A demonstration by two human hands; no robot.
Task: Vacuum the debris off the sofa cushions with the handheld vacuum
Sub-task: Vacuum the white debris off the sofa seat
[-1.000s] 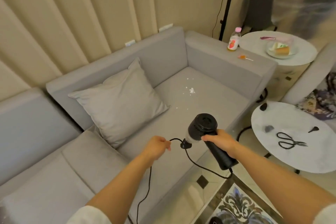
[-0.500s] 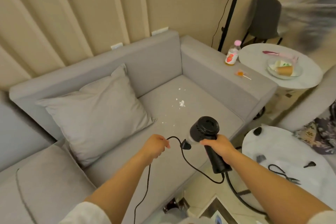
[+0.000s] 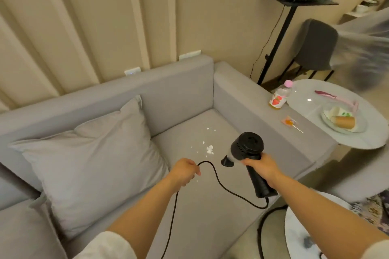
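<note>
- Above the grey sofa cushion [image 3: 206,206], the right hand [image 3: 262,165] is wrapped tight round the handle of the handheld vacuum [image 3: 248,154], nozzle aimed left and held clear of the fabric.
- Left hand [image 3: 185,171]: closed on the power cord [image 3: 229,190], which loops back to the handle base.
- Debris [image 3: 209,149]: white crumbs on the cushion, just left of and beyond the nozzle; more flecks farther back, a few near the left hand.
- Risk: slack cord may drag through the crumbs and scatter them; a taut cord could check the sweep.
- Risk: flecks near the pillow [image 3: 90,160] may be missed.
</note>
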